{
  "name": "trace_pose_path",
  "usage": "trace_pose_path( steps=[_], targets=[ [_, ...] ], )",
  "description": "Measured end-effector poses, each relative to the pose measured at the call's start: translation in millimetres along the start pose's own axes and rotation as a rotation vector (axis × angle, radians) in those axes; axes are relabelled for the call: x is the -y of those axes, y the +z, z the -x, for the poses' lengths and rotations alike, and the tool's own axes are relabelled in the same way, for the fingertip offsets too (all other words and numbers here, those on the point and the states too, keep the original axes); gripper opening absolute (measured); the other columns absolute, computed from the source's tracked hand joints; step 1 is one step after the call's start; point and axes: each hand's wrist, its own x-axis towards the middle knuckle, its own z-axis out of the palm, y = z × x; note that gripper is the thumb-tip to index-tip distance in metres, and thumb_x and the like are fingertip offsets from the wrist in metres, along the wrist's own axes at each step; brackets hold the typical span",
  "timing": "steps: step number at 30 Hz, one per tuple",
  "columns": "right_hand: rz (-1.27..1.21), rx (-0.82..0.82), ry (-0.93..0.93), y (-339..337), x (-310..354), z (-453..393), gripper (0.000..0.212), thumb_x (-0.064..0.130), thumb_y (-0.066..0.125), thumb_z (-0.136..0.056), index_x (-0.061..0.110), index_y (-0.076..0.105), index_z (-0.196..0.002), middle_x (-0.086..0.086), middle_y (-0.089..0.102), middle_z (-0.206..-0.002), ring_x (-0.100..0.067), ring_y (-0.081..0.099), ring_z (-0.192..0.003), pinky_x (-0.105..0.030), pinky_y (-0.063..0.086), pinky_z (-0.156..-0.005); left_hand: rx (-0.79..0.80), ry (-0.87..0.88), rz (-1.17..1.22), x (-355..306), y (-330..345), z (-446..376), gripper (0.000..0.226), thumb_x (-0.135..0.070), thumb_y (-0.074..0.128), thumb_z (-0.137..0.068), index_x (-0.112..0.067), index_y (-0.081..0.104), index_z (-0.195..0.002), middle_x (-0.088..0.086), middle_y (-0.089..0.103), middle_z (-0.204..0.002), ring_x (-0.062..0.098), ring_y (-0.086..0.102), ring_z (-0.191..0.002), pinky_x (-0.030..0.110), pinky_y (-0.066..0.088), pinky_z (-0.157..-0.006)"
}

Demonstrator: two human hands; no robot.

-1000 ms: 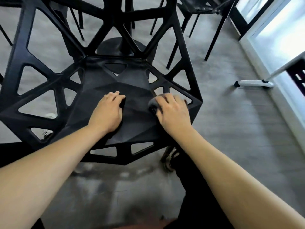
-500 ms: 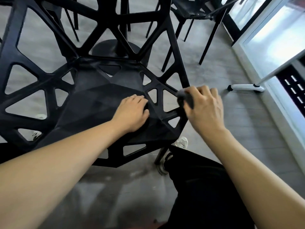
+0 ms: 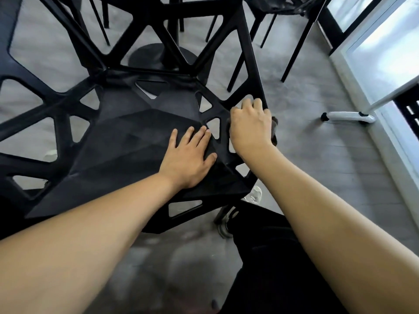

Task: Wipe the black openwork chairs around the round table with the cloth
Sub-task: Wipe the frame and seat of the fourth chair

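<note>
A black openwork chair (image 3: 127, 141) fills the left and middle of the head view, its faceted seat facing me. My left hand (image 3: 189, 158) lies flat on the right part of the seat, fingers apart. My right hand (image 3: 250, 125) is closed over the seat's right edge bar, where the armrest strut meets it. It holds a dark grey cloth (image 3: 274, 125), of which only a bit shows past the knuckles. The rest of the cloth is hidden under the hand.
The round table's black pedestal base (image 3: 158, 56) stands behind the chair. Another black chair (image 3: 278, 10) is at the top right. A white frame foot (image 3: 347, 116) and a window wall (image 3: 385, 48) run along the right. My dark trouser leg (image 3: 260, 264) and shoe are below the seat.
My right hand with the cloth went from the seat's middle out to the right edge bar. My left hand slid right across the seat and its fingers spread. The view shifted a little.
</note>
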Motion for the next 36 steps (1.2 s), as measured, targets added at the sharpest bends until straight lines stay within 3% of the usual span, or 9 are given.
trace_pose_path(
  steps=[3, 8, 12, 15, 21, 26, 31, 36],
  targets=[
    [0.007, -0.044, 0.088, 1, -10, 24, 0.012, 0.018, 0.077, -0.079, 0.012, 0.069, -0.084, -0.008, 0.058, -0.091, -0.033, 0.055, -0.09, -0.038, 0.037, -0.065, -0.023, -0.009, -0.001, 1, 1, -1, 0.067, -0.055, 0.018, -0.103, -0.024, 0.007, -0.161, -0.009, 0.004, -0.168, 0.019, -0.001, -0.155, 0.051, -0.004, -0.124],
    [-0.2, -0.092, 0.208, 4, -44, 67, 0.016, 0.031, 0.059, -0.096, 0.019, 0.068, -0.101, -0.007, 0.056, -0.1, -0.032, 0.051, -0.093, -0.041, 0.048, -0.07, -0.028, -0.021, -0.008, 0, 2, -1, 0.065, -0.052, 0.017, -0.103, -0.024, 0.006, -0.161, -0.008, 0.004, -0.168, 0.019, -0.001, -0.155, 0.051, -0.003, -0.124],
    [-0.11, -0.204, 0.17, 13, -30, 50, 0.016, 0.024, 0.063, -0.094, 0.007, 0.065, -0.092, -0.015, 0.057, -0.092, -0.037, 0.053, -0.085, -0.042, 0.044, -0.064, -0.026, -0.019, 0.006, -2, 4, -1, 0.063, -0.047, 0.017, -0.105, -0.023, 0.005, -0.161, -0.008, 0.002, -0.169, 0.02, -0.002, -0.155, 0.052, -0.004, -0.124],
    [-0.031, -0.132, 0.11, 14, -5, 18, 0.012, 0.016, 0.071, -0.086, 0.007, 0.064, -0.086, -0.015, 0.059, -0.088, -0.036, 0.056, -0.081, -0.039, 0.042, -0.061, -0.03, -0.015, 0.039, 0, 2, 0, 0.061, -0.044, 0.019, -0.105, -0.023, 0.007, -0.161, -0.008, 0.003, -0.169, 0.02, -0.001, -0.155, 0.052, -0.004, -0.124],
    [-0.069, 0.0, 0.126, -2, -8, 19, 0.018, 0.022, 0.063, -0.093, 0.011, 0.066, -0.107, -0.012, 0.057, -0.111, -0.034, 0.054, -0.103, -0.038, 0.037, -0.069, -0.037, -0.014, 0.044, 2, 2, -1, 0.059, -0.04, 0.021, -0.106, -0.023, 0.01, -0.161, -0.008, 0.007, -0.168, 0.021, 0.003, -0.155, 0.052, -0.002, -0.124],
    [-0.322, -0.079, 0.306, -3, -31, 70, 0.025, 0.037, 0.053, -0.098, 0.016, 0.063, -0.107, -0.01, 0.054, -0.106, -0.034, 0.05, -0.101, -0.036, 0.036, -0.072, -0.018, -0.015, 0.068, 2, -3, 0, 0.057, -0.037, 0.023, -0.106, -0.022, 0.014, -0.16, -0.006, 0.011, -0.168, 0.022, 0.006, -0.155, 0.052, -0.001, -0.124],
    [-0.294, -0.159, 0.333, 12, -18, 63, 0.027, 0.034, 0.053, -0.098, 0.013, 0.069, -0.103, -0.011, 0.059, -0.103, -0.034, 0.051, -0.099, -0.041, 0.038, -0.089, -0.001, 0.025, 0.056, 12, -6, 9, 0.056, -0.033, 0.025, -0.107, -0.02, 0.015, -0.16, -0.001, 0.01, -0.168, 0.024, 0.007, -0.155, 0.046, 0.002, -0.126],
    [-0.342, -0.099, 0.307, 2, -14, 89, 0.035, 0.037, 0.058, -0.093, 0.021, 0.059, -0.124, -0.009, 0.054, -0.123, -0.035, 0.047, -0.112, -0.046, 0.04, -0.096, -0.027, 0.03, 0.051, 25, -7, 26, 0.055, -0.034, 0.025, -0.107, -0.021, 0.019, -0.16, 0.0, 0.013, -0.168, 0.024, 0.009, -0.154, 0.042, 0.005, -0.126]
  ],
)
